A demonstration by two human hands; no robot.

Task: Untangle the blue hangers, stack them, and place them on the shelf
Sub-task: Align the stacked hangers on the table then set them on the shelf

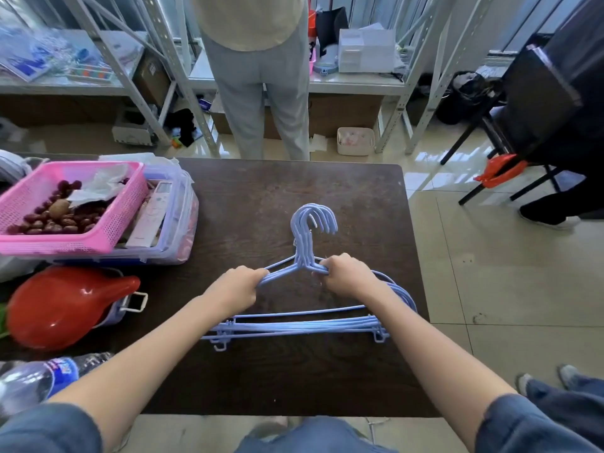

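Several light blue hangers lie bunched together on the dark wooden table, hooks pointing away from me and roughly lined up. My left hand is closed around the left shoulder wires just below the necks. Gripping the right shoulder wires at the same height is my right hand. The bottom bars fan out slightly near my forearms. A grey metal shelf unit stands across the floor behind the table.
A pink basket with dried fruit sits on a clear bin at the table's left. A red scoop and a water bottle lie lower left. A person stands before the shelves. A black chair is at right.
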